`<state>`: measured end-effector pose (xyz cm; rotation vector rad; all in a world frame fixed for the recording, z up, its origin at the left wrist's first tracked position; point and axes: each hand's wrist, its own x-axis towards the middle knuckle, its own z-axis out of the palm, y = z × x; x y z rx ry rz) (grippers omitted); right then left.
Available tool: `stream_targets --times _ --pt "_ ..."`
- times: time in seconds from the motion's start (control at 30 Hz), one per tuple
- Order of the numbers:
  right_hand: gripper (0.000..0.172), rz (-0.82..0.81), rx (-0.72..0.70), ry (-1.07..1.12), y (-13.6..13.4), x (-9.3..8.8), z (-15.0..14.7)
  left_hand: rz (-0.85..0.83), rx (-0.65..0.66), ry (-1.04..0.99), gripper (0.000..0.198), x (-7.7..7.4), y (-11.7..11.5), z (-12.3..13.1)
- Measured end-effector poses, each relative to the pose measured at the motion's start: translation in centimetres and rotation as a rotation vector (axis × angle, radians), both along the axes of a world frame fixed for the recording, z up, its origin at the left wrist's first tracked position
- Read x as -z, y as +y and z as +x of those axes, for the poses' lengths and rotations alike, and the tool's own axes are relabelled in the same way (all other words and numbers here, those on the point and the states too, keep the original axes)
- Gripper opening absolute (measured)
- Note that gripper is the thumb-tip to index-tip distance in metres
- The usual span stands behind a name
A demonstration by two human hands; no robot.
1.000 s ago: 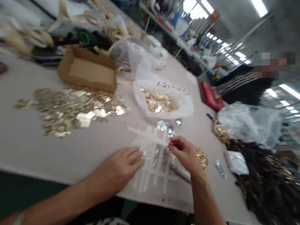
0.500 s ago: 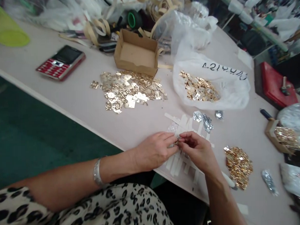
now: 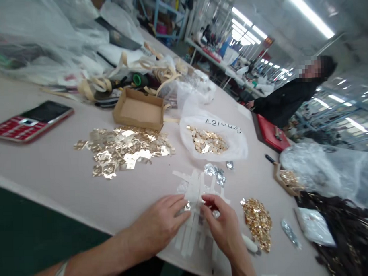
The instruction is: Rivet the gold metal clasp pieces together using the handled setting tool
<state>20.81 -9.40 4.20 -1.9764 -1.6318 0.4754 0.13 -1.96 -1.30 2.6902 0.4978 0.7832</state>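
Our left hand pinches a small metal piece above pale strips, apparently steadying it; our right hand curls alongside, its grip unclear. From the right hand: gold fittings at three o'clock, seemingly kept handy; white bag, twelve; flat plates, ten.

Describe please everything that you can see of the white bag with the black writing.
The white bag looks like thin, soft, cloudy plastic. It lies on the pale table, mouth spread open, and a heap of small gold-coloured pieces rests in it. The black marks on it appear upside down; I cannot read them surely. It is right of the cardboard box, and no hand touches it.
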Motion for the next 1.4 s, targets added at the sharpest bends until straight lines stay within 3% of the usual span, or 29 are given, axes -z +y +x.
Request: stream_targets --times 0.13,0.17,0.27,0.37,0.43,0.53,0.6,0.67,0.77,0.87,0.93,1.07,1.4 --pt "0.022 0.215 0.026 -0.550 -5.3 1.0 5.4 0.022 -0.015 -0.068 0.029 1.0 0.1 0.2" --pt "0.025 0.226 -0.036 -0.632 -6.5 1.6 6.6 0.028 -0.017 -0.079 0.031 1.1 0.1 0.3" --pt "0.028 0.237 -0.127 -0.731 -8.7 3.3 8.8 0.043 -0.018 -0.087 0.034 1.2 0.1 0.3" --pt "0.021 0.215 -0.104 -0.668 -9.3 3.9 8.8 0.069 -0.018 -0.081 0.031 0.8 0.2 0.2" --pt "0.018 0.241 -0.012 -0.554 -9.6 3.4 8.3 0.081 -0.016 -0.061 0.028 0.2 0.3 0.0" --pt "0.030 0.297 0.302 -0.254 -9.9 1.4 7.1 0.061 0.043 -0.006 0.022 -0.8 0.6 -0.6" --pt "0.029 0.385 0.562 0.127 -9.2 0.0 6.1 0.029 0.103 0.028 0.021 -1.2 1.1 -1.0" --pt "0.028 0.628 0.675 0.596 -7.7 -0.8 4.8 0.019 0.131 0.027 0.023 -1.2 1.7 -1.3" --pt "0.025 0.731 0.629 1.159 -4.8 -1.2 2.4 0.040 0.180 0.058 0.026 -1.1 2.4 -1.5" --pt "0.019 0.688 0.555 1.471 -2.3 -0.9 0.6 0.061 0.195 0.081 0.028 -1.1 2.5 -1.5" --pt "0.019 0.665 0.568 1.571 -1.1 -0.7 0.1 0.075 0.190 0.091 0.028 -1.2 2.5 -1.4" --pt "0.036 0.651 0.617 1.606 0.7 -0.2 -0.1 0.096 0.167 0.110 0.028 -1.3 2.3 -1.1" --pt "0.037 0.659 0.615 1.605 2.8 1.7 -1.0 0.076 0.142 0.135 0.026 -1.4 2.0 -0.8"
